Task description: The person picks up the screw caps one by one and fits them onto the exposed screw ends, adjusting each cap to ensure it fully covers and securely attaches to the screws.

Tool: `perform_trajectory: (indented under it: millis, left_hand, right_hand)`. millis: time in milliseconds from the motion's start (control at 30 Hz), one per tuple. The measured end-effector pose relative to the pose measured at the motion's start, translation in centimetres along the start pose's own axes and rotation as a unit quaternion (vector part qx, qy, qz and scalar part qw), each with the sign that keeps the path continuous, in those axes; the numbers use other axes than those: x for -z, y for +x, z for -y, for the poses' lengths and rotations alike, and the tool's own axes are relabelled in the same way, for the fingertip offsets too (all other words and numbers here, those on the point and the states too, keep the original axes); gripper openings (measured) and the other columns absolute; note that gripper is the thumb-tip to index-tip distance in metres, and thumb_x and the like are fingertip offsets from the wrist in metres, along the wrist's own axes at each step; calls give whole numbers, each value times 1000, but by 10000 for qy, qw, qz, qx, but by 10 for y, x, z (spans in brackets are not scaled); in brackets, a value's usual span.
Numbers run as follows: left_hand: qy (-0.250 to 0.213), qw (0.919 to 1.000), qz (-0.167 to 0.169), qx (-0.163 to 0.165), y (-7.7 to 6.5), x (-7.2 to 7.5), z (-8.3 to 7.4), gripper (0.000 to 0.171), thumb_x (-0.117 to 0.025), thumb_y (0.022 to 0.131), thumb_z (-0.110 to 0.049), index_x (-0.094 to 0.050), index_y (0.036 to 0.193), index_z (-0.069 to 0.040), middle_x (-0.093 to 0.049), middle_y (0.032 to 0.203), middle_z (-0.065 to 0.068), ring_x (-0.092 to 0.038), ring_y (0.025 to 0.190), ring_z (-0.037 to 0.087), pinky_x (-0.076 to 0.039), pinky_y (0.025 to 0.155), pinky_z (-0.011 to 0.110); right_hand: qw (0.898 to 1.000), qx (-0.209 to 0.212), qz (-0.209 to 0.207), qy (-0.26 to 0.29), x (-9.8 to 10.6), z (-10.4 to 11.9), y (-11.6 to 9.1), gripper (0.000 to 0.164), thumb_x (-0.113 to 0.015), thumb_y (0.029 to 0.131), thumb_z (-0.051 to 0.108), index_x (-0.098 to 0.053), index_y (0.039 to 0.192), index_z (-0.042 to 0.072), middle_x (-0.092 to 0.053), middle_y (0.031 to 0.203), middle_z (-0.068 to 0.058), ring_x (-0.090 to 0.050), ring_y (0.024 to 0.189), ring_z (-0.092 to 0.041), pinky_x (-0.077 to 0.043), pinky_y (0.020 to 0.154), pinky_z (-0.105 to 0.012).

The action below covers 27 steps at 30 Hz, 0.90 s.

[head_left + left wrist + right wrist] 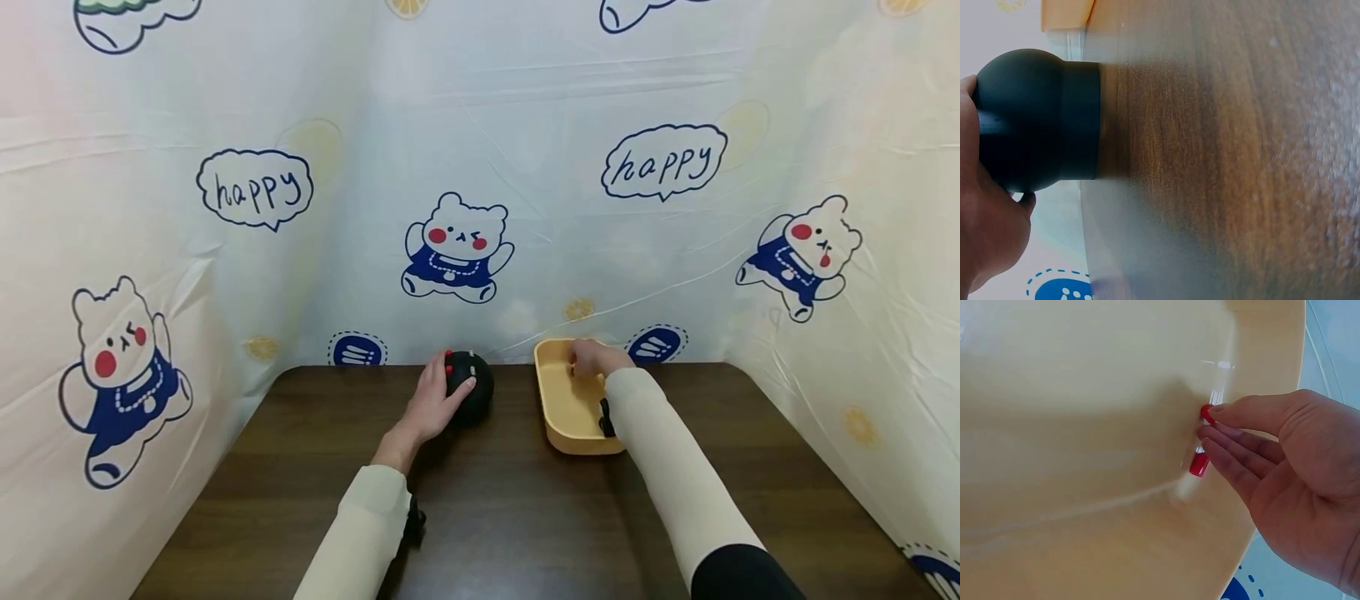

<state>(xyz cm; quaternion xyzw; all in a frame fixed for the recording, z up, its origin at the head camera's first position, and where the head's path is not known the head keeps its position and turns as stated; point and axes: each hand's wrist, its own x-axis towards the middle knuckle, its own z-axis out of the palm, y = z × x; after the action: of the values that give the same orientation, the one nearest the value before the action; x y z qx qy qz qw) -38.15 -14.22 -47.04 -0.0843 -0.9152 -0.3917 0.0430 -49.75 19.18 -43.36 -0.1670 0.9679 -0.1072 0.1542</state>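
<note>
The right hand (1310, 487) pinches a red piece (1207, 414) at the tips of its thumb and fingers. The piece sits right at the thumb's end, inside the tray (562, 404), low against the wall. A second piece (1199, 464), also red, lies in the same corner by the fingertips; whether they touch it is hard to tell from this angle.

The left hand (431, 400) grasps the dark ball (474, 407) from its left side, thumb laid over the front and fingers round the far side. Red bits (448, 368) and white bits (472, 371) show on the ball's top, next to that hand. The ball stands on a short round base (1080, 122), upright on the table (517, 517), with the tray well apart to its right. Behind both hangs a printed cloth (540, 108).
</note>
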Motion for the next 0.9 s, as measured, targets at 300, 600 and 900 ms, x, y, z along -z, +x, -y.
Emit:
perform_trajectory:
  millis: [300, 600, 900]
  left_hand:
    - [-16, 10000, -4, -32, 1, 0, 0, 95, -49, 97, -69, -9, 164, -14, -14, 169, 12, -22, 150, 34, -23, 114, 72]
    - [14, 10000, 1, -6, -1, 0, -2, 92, -50, 98, -65, -9, 163, -16, -14, 169, 11, -21, 151, 33, -23, 115, 71]
    - [28, 10000, -36, -15, 0, 0, -2, 90, -50, 99, -64, -10, 163, -15, -16, 169, 12, -23, 150, 33, -24, 116, 70]
  right_hand:
    - [9981, -457, 232, 348, 2, -4, -5, 22, -66, 100, 16, -66, 119, 5, -62, 105, -11, -56, 85, -25, -48, 71, -35]
    - [9997, 67, 215, -30, -2, -6, 2, 32, -64, 97, 10, -68, 128, 4, -65, 126, -14, -60, 103, -26, -54, 90, -42]
    - [9993, 295, 243, -26, -4, 0, 1, 21, -67, 94, 11, -75, 113, 8, -68, 98, -6, -60, 81, -19, -51, 71, -31]
